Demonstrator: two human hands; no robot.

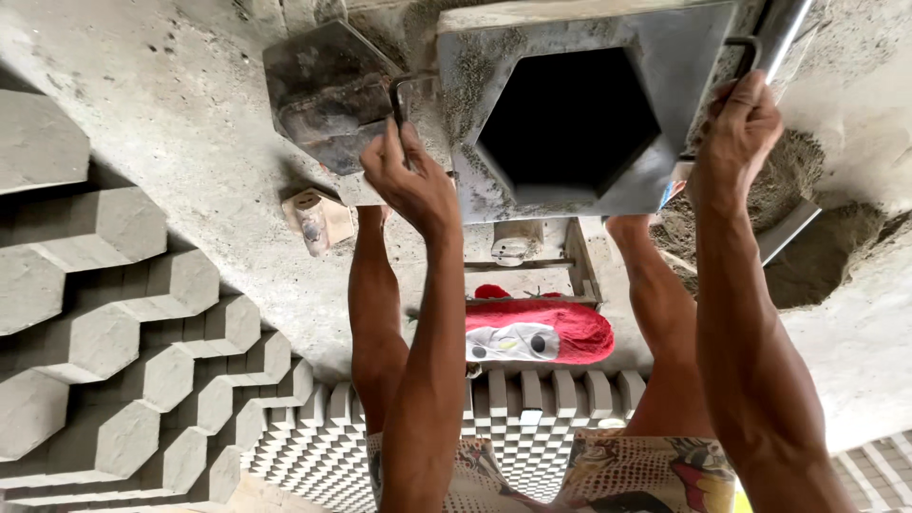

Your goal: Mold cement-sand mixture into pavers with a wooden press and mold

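Hexagonal steel mould (665,66), hollow, both hands gripping.

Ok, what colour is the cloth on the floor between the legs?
Red cloth with a white patch, clearest in the head view.

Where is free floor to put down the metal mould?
Bare concrete floor lies between the hexagonal blocks and the left hand; only a small can sits there. Crowded: blocks left, more rows below, sand pile right of the mould.

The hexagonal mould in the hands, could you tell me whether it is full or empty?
Empty, as far as the view shows: the mould's hexagonal opening is dark and hollow, with no mix visible inside. The left hand and right hand grip its handles.
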